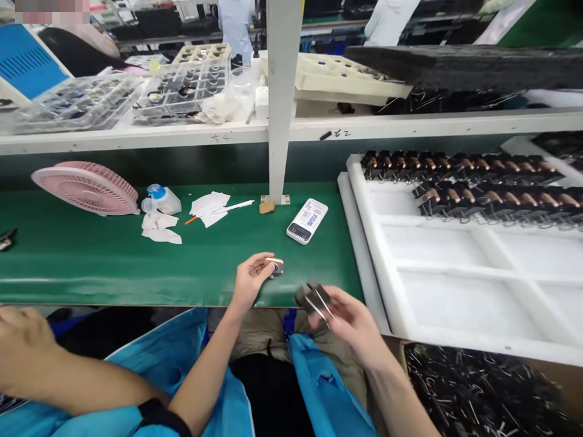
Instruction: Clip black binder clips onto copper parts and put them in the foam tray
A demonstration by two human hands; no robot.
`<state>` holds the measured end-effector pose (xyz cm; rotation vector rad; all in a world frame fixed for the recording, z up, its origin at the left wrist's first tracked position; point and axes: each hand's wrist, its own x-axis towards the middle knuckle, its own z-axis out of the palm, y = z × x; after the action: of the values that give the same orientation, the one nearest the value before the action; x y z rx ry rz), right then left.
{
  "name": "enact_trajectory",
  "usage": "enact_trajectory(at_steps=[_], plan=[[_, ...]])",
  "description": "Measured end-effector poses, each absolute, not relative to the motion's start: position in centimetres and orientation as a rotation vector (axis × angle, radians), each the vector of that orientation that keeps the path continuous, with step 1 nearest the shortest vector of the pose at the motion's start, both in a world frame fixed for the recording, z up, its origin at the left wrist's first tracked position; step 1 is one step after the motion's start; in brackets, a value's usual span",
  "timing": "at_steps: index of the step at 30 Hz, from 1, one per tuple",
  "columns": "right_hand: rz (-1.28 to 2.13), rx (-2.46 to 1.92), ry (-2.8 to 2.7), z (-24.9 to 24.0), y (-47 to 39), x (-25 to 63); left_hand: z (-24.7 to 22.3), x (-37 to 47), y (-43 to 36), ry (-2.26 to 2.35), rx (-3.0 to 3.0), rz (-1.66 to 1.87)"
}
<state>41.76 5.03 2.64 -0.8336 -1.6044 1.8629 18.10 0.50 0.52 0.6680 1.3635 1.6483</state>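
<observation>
My left hand is closed in a pinch over the green mat. Between its thumb and fingers sits a small copper-coloured part with rounded corners and a dark round spot near the thumb. To its right, by the table's front edge, my right hand grips a black binder clip with bright wire handles. That hand and clip are slightly blurred, and the clip is apart from the copper part. A cardboard box full of black binder clips is below my right forearm.
On the right, a white foam tray carries rows of black clips with copper-coloured parts. A white power bank, tissues, a small bottle and a pink fan lie behind my hands. A co-worker's arm is at left.
</observation>
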Motion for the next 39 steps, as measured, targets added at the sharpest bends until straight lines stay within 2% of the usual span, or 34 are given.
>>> enact_trajectory(at_steps=[5,11,20,27,30,34,36,37,39], plan=[[1.897,-0.847,-1.45,1.4,8.7,37.0,0.4,17.9,0.4,1.326,0.616,1.678],[1.833,-0.847,-1.639,-0.8,9.1,37.7,0.8,17.9,0.4,1.286,0.571,1.649],[1.735,-0.832,-1.873,0.4,9.2,37.8,1.3,18.3,0.3,1.387,0.666,1.501],[1.755,-0.859,-1.84,1.3,8.2,36.8,1.1,17.6,0.2,1.454,0.721,1.482],[1.897,-0.815,-1.795,2.9,6.6,39.2,1.5,17.5,0.1,1.439,0.685,1.516],[2.287,-0.564,-1.951,4.8,4.8,48.3,1.8,16.6,0.9,1.348,0.448,1.733],[2.389,-0.721,-1.912,4.6,4.2,54.3,1.7,15.8,1.3,1.269,0.278,1.81],[2.336,-0.987,-1.83,4.0,4.2,57.2,1.6,15.3,1.4,1.22,0.218,1.845],[1.966,-1.68,-1.581,2.3,4.7,62.1,1.6,14.6,1.3,1.14,0.176,1.88]])
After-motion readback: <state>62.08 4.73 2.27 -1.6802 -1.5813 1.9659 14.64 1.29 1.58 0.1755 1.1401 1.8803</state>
